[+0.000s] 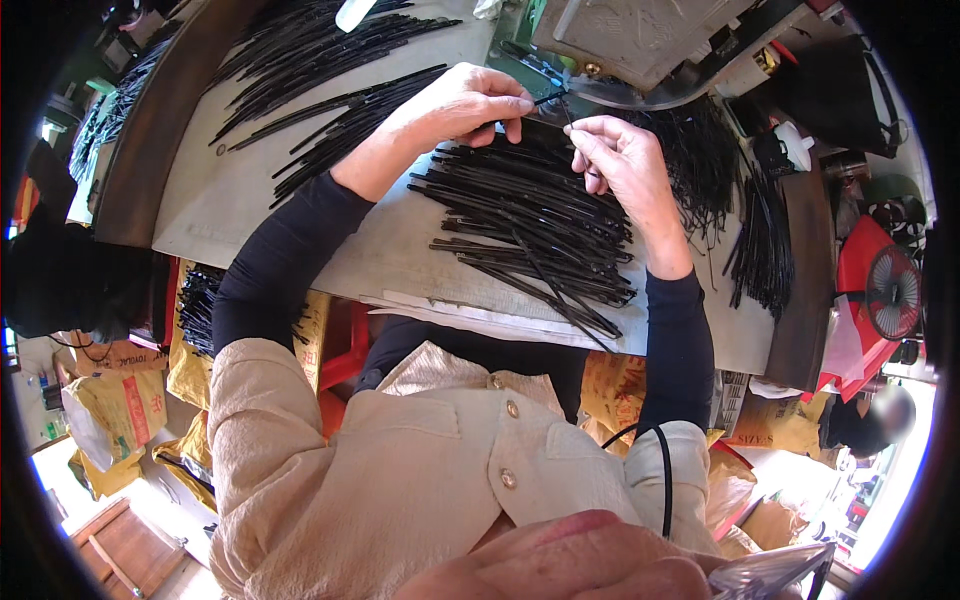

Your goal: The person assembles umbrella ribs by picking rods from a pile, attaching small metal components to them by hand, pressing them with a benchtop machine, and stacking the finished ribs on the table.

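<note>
My left hand (468,106) is closed in a pinch on a short dark end of a thin black strip (548,98), close to the metal machine (640,45) at the far side of the table. Facing it, my right hand (628,168) has thumb and forefinger pressed together. What sits in that pinch is too small to make out. Below both hands lies a broad pile of thin black strips (545,215), laid mostly side by side. Another bundle of black strips (350,130) lies beneath and beside my left forearm.
More black strips (310,50) spread over the far left of the pale table (190,210). A tangled heap (690,160) and a bundle (762,240) lie to the right. Dark wooden boards (150,140) edge the table. A small fan (893,290) stands at right; yellow sacks (115,415) sit below left.
</note>
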`<state>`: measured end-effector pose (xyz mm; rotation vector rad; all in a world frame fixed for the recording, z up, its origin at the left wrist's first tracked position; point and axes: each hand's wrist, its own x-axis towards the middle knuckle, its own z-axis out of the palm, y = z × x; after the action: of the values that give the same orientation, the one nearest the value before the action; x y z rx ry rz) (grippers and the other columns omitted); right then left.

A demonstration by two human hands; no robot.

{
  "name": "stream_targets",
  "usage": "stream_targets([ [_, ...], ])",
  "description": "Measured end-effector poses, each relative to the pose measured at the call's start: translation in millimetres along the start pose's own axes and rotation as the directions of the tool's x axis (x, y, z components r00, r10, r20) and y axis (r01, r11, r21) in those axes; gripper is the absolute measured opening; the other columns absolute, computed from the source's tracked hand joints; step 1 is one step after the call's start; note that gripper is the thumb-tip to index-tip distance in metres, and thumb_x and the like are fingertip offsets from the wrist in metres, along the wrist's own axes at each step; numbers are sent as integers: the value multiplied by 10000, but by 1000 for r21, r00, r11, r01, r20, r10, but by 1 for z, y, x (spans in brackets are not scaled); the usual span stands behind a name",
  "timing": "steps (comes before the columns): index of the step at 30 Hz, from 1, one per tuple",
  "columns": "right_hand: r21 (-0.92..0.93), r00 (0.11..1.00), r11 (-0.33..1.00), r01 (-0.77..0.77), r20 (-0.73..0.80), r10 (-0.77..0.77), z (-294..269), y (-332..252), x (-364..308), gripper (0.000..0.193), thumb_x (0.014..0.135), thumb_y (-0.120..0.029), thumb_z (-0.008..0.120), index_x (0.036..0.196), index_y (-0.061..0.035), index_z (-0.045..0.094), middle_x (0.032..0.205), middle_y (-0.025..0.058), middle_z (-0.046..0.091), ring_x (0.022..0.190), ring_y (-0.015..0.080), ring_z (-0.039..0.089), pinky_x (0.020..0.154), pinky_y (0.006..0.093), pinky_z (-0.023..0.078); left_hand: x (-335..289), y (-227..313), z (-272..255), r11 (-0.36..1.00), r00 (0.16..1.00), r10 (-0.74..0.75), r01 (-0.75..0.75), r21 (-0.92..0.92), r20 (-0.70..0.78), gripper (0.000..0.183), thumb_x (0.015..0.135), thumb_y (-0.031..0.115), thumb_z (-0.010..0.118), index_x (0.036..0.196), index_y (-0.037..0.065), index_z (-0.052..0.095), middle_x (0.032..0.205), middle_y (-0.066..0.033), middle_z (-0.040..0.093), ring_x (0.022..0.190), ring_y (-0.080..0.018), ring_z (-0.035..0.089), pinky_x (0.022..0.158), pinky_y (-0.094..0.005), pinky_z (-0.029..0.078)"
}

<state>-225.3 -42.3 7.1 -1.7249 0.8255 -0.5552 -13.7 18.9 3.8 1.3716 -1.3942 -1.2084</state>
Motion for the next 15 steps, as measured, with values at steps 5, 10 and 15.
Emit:
stream_targets([
  [5, -5, 1000, 1000, -21, -11, 21, -1, -1, -1, 214, 878, -189, 571, 960, 3, 615, 662, 15, 580, 491, 39, 497, 438, 160, 379, 2, 6, -1, 999, 999, -32, 32, 2, -2, 306, 871, 274, 568, 991, -5, 603, 675, -35, 600, 416, -33, 383, 369, -179, 275],
  [10, 64, 997, 996, -69, -11, 70, -1, -1, -1, 226, 872, -180, 579, 1002, 4, 603, 668, 12, 572, 497, 37, 492, 442, 158, 368, 5, 7, -3, 997, 998, -69, 69, -27, 5, 223, 846, 188, 576, 950, 0, 635, 677, -44, 621, 403, -27, 352, 364, -184, 254],
  [15, 270, 997, 963, -3, -75, 24, -3, 5, -1, 219, 850, -139, 595, 999, 21, 589, 704, 53, 602, 535, 90, 568, 492, 198, 461, -3, 4, 5, 993, 998, -56, 54, -109, -20, 257, 855, 222, 576, 975, -2, 618, 676, -40, 607, 419, -24, 360, 371, -177, 252],
])
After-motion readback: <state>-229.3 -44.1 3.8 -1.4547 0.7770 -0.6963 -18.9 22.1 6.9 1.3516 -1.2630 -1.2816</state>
